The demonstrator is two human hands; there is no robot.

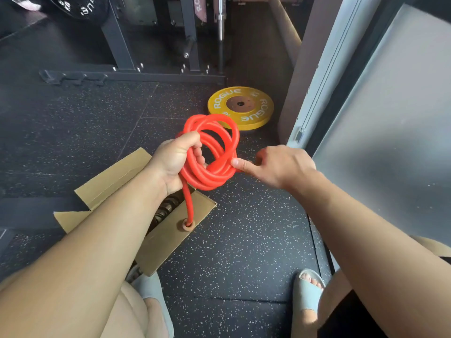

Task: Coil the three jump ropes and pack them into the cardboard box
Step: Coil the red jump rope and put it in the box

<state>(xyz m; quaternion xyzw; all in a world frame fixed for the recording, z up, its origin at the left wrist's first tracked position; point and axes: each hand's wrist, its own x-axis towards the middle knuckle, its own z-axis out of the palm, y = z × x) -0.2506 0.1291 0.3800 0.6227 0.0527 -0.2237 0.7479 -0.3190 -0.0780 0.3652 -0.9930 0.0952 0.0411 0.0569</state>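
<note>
Left hand (pixel 174 162) grips red jump rope (pixel 210 178). Fingers (pixel 200 158) curled through stacked loops, coil held above open cardboard box (pixel 175 235) on floor (pixel 244 240). Right hand (pixel 280 167) pinches coil's right side, thumb on top.

Loose tail hangs below left hand, handle end (pixel 187 226) dangling over box flap. Dark coiled thing (pixel 168 206) in box, mostly hidden by forearm.

Risks:
- Loops not tied — easing either grip likely lets springy rope unwind.
- Dangling handle could snag flap or land outside box — tuck in first.
</note>
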